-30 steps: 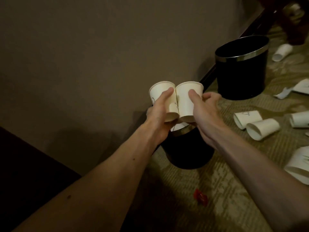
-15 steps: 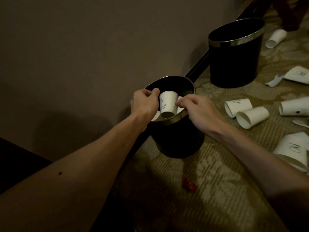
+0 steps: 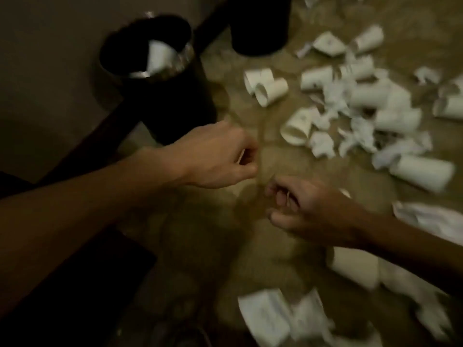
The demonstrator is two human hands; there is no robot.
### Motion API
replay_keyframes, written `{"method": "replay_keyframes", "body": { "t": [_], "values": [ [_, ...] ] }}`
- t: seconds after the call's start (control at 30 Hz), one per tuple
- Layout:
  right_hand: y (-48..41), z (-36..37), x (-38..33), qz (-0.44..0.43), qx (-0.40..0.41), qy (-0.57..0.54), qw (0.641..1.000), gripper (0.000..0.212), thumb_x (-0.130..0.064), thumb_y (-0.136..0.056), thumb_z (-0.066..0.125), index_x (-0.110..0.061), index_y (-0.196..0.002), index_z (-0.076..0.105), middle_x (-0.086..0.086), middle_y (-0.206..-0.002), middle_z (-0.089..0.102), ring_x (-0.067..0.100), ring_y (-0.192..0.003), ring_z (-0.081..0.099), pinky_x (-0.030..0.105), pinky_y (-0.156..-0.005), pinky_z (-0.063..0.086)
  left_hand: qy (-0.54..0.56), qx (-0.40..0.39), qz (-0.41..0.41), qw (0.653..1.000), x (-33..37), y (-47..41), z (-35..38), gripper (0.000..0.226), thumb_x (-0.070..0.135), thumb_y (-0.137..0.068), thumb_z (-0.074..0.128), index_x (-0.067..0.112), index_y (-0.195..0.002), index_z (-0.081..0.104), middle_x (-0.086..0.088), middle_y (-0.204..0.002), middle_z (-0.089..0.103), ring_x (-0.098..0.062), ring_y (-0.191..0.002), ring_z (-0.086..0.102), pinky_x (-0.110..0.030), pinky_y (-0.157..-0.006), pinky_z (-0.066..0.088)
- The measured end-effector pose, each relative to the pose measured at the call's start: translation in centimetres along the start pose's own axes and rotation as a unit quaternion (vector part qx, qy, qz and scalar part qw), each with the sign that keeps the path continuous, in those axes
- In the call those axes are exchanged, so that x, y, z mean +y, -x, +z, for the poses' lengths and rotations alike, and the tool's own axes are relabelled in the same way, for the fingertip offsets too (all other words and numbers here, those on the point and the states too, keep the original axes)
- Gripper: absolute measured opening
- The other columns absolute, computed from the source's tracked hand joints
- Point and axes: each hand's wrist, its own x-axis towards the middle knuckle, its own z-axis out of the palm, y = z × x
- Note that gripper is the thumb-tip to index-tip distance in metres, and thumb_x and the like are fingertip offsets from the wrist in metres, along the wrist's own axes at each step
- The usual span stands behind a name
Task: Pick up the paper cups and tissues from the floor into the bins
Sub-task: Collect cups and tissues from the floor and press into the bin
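- No text, brand or number can be read anywhere; the view is dim and smeared by motion.
- The paper cup lying on its side [image 3: 299, 125] near the middle of the carpet bears a faint dark mark on its wall, too blurred to tell as letters or a drawing.
- The crushed cup [image 3: 328, 43] near the top shows a similar small dark mark, unreadable.
- The flattened cup [image 3: 265, 316] at the bottom edge carries a faint grey smudge of print, also unreadable.
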Motion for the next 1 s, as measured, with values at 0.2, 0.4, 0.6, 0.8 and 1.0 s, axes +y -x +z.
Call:
{"method": "replay_keyframes", "body": {
  "t": [0.2,0.4,0.6,0.8,1.0],
  "values": [
    [11.2,6.7,3.2,0.073,-0.062,0.011,0.995,0.033,-0.042,-0.088,0.063,-0.037,-0.118,0.052,-0.023,-0.094,0.044,-0.009,-0.082,0.046,0.011,-0.067,0.037,0.137,-0.128,0.022,0.982,4.3,7.5,10.5,0.026,0.051,-0.089,0.056,0.03,-0.074,0.054,0.011,-0.064,0.055,0.0,-0.065,0.054,-0.025,-0.058,0.042],
    [16.6,12.2,5.7,0.141,-0.044,0.027,0.989,0.039,-0.041,-0.091,0.062,-0.03,-0.128,0.052,-0.011,-0.124,0.047,0.008,-0.112,0.046,0.017,-0.084,0.037,0.202,-0.157,-0.003,0.967,6.8,10.2,20.4,0.033,0.056,-0.091,0.057,0.037,-0.118,0.056,0.017,-0.108,0.051,-0.003,-0.103,0.048,-0.033,-0.087,0.048],
    [18.5,13.6,7.8,0.151,-0.093,0.108,0.978,0.095,-0.065,-0.074,0.068,-0.034,-0.152,0.024,0.0,-0.147,0.026,0.022,-0.129,0.03,0.041,-0.099,0.042,0.179,-0.14,0.043,0.973,8.6,9.9,23.1,0.068,0.077,-0.086,0.04,0.045,-0.144,0.031,0.013,-0.142,0.033,-0.01,-0.131,0.029,-0.034,-0.102,0.033],
    [22.0,13.3,9.8,0.239,-0.159,0.169,0.943,0.095,-0.067,-0.068,0.072,-0.029,-0.142,0.025,-0.001,-0.135,0.024,0.017,-0.116,0.032,0.033,-0.09,0.045,0.09,-0.136,0.119,0.979,11.3,8.6,24.4,0.07,0.073,-0.089,0.041,0.039,-0.149,0.027,0.01,-0.141,0.039,-0.012,-0.128,0.036,-0.031,-0.092,0.029],
    [22.5,13.6,10.6,0.295,-0.062,-0.021,0.953,0.023,-0.032,-0.084,0.074,-0.024,-0.098,0.058,-0.01,-0.094,0.058,0.013,-0.087,0.059,0.022,-0.066,0.047,0.031,-0.133,0.195,0.971,13.0,7.5,25.6,0.049,0.044,-0.099,0.048,0.033,-0.146,0.04,0.005,-0.138,0.054,-0.017,-0.124,0.048,-0.032,-0.098,0.028]
  ]
}}
